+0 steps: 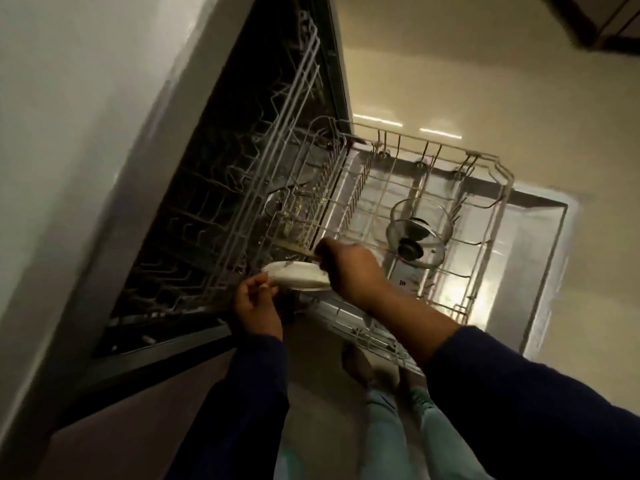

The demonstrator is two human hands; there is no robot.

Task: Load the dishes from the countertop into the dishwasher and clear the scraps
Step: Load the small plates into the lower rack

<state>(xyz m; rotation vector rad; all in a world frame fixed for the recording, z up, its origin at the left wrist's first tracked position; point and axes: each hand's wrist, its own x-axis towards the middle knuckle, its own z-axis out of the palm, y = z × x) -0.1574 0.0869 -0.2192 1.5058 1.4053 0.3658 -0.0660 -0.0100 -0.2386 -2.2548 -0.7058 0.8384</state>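
Both grips pinching round white plate (298, 276), wire rack (433, 202) beside

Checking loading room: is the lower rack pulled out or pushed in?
Pulled out: the lower rack sits over the open door, holding a glass lid.

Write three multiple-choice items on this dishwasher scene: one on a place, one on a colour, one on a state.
1. Where are the glass lids?
A. in the pulled-out lower rack
B. on the floor
C. in the left hand

2. What colour is the plate?
A. blue
B. white
C. black

3. How is the plate held?
A. by no hand
B. by one hand only
C. by both hands

Answers:
1 A, the lids sit inside the rack's wires.
2 B, its rim and face look white.
3 C, the left hand and right hand each grip an edge.
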